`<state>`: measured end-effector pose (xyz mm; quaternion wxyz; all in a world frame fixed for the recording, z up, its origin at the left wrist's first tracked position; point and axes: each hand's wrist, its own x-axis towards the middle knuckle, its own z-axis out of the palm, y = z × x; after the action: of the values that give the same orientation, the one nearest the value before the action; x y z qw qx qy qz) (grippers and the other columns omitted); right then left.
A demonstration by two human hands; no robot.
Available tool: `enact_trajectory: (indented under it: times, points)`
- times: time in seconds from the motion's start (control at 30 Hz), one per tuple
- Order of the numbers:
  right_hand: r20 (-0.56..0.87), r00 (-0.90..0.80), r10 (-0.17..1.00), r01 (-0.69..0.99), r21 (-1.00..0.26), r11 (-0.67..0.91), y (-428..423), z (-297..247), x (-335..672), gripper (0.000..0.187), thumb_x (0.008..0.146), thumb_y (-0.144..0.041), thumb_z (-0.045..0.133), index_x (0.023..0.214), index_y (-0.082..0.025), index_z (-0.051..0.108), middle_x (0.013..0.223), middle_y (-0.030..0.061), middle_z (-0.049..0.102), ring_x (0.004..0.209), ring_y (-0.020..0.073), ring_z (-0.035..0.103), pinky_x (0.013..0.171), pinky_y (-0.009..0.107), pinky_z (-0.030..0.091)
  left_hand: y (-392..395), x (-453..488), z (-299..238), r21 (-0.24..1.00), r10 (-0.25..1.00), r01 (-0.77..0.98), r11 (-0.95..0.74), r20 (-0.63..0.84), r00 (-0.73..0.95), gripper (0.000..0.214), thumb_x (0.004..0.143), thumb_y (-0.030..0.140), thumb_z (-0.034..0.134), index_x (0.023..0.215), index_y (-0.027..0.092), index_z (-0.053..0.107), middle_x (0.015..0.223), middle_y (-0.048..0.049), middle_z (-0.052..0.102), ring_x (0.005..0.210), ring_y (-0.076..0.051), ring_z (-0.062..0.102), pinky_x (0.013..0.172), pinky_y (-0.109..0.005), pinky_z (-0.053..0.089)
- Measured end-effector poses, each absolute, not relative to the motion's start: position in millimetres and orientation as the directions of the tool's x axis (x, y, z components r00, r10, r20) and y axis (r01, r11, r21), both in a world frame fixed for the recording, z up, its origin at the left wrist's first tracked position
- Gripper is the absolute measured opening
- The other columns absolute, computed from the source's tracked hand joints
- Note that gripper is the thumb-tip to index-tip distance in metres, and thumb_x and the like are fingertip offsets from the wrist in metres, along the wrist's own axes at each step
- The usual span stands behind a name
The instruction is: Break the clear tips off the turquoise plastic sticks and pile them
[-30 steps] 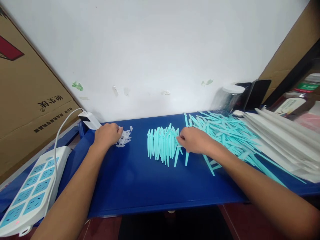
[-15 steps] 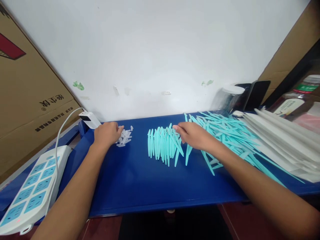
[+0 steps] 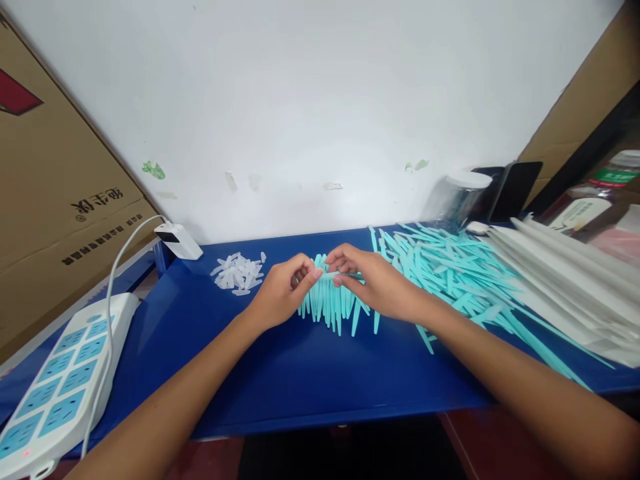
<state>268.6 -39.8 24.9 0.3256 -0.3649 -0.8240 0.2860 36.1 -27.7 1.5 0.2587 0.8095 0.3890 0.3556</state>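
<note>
My left hand [image 3: 286, 288] is closed in a pinch at a small translucent white cap [image 3: 326, 275], partly hidden by the fingertips. Across from it, my right hand [image 3: 373, 279] grips a slim turquoise stick [image 3: 354, 275], which looks like an eyebrow razor. The stick lies sideways, its end meeting the cap between my fingertips. Just beneath both hands is a row of similar turquoise sticks [image 3: 333, 307], laid side by side, their upper ends partly covered. A small heap of loose white caps [image 3: 237, 273] lies left of my left hand.
A large tangled pile of turquoise sticks [image 3: 450, 267] spreads over the right of the blue table [image 3: 300, 380]. White sleeves [image 3: 570, 287], a lidded clear jar [image 3: 460, 200] and a bottle [image 3: 595, 193] stand beyond. At left are a power strip [image 3: 65, 380] and a charger [image 3: 179, 241].
My left hand has moved right from the white caps to the middle. My right hand has shifted slightly left, bringing a turquoise stick up to the left fingertips.
</note>
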Motion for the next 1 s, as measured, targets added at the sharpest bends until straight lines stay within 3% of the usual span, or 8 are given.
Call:
enact_trajectory:
  times: [0.1,0.27,0.4,0.5,0.63,0.77,0.87,1.0]
  points:
    - [0.316,-0.505,0.804,0.369,-0.762,0.531,-39,27,270,0.024,0.099,-0.027,0.062,0.122,-0.023,0.058,0.112,0.0079,0.073,0.097,0.0202,0.074,0.085,0.035,0.059,-26,30,4,0.676,0.799,0.451,-0.583,0.374,0.471,0.025,0.101,0.044,0.062,0.103,0.02,0.068,0.081,0.0007,0.067,0.067,-0.012,0.057,0.062,-0.024,0.045]
    - [0.24,-0.524,0.817,0.422,-0.76,0.494,-37,32,276,0.023,0.098,-0.036,0.066,0.116,-0.021,0.065,0.086,0.0029,0.075,0.077,0.0181,0.073,0.071,0.031,0.056,-25,26,12,0.578,0.722,0.445,-0.684,0.45,0.525,0.028,0.103,0.039,0.06,0.091,0.02,0.076,0.078,-0.0008,0.072,0.067,-0.012,0.061,0.063,-0.024,0.047]
    - [0.272,-0.49,0.828,0.597,-0.588,0.546,-25,36,290,0.018,0.098,-0.036,0.066,0.104,-0.021,0.073,0.085,0.004,0.077,0.078,0.0187,0.072,0.071,0.031,0.051,-11,4,20,0.403,0.722,0.619,-0.674,0.533,0.441,0.031,0.103,0.042,0.058,0.092,0.02,0.078,0.082,-0.0031,0.075,0.067,-0.014,0.063,0.065,-0.027,0.047]
    - [0.273,-0.383,0.882,0.788,-0.402,0.467,-16,30,296,0.027,0.1,-0.032,0.059,0.119,-0.017,0.07,0.078,0.0049,0.075,0.07,0.0204,0.068,0.063,0.032,0.044,1,-17,25,0.152,0.755,0.855,-0.496,0.562,0.338,0.038,0.103,0.047,0.054,0.09,0.02,0.078,0.081,-0.0063,0.075,0.069,-0.02,0.065,0.067,-0.032,0.045]
    - [0.224,-0.355,0.908,0.87,-0.276,0.408,-15,15,288,0.04,0.102,-0.03,0.053,0.138,-0.012,0.058,0.073,0.0059,0.072,0.065,0.022,0.064,0.057,0.031,0.035,10,-35,30,-0.078,0.899,0.981,-0.176,0.393,0.192,0.036,0.096,0.045,0.053,0.081,0.02,0.075,0.081,-0.011,0.075,0.075,-0.03,0.069,0.066,-0.036,0.044]
    - [0.201,-0.398,0.895,0.781,-0.438,0.445,-21,15,279,0.04,0.105,-0.036,0.05,0.138,-0.013,0.057,0.076,0.0056,0.074,0.064,0.0206,0.064,0.057,0.03,0.036,15,-43,30,-0.155,0.965,0.987,-0.036,0.251,0.075,0.03,0.088,0.039,0.053,0.079,0.02,0.074,0.083,-0.0156,0.074,0.082,-0.036,0.07,0.067,-0.039,0.046]
    - [0.256,-0.334,0.907,0.761,-0.496,0.419,-19,27,284,0.032,0.107,-0.034,0.044,0.128,-0.017,0.062,0.075,0.0038,0.073,0.061,0.019,0.062,0.06,0.031,0.037,18,-48,29,-0.167,0.983,0.986,-0.013,0.181,0.044,0.026,0.086,0.037,0.053,0.082,0.02,0.072,0.088,-0.0171,0.075,0.085,-0.037,0.071,0.067,-0.039,0.046]
    - [0.269,-0.263,0.926,0.884,-0.318,0.344,-10,40,305,0.03,0.104,-0.04,0.05,0.097,-0.019,0.071,0.073,0.0067,0.071,0.063,0.0207,0.062,0.061,0.033,0.036,19,-53,28,-0.17,0.99,0.984,-0.055,0.119,0.076,0.018,0.084,0.034,0.056,0.083,0.021,0.069,0.089,-0.0163,0.074,0.084,-0.036,0.07,0.065,-0.036,0.042]
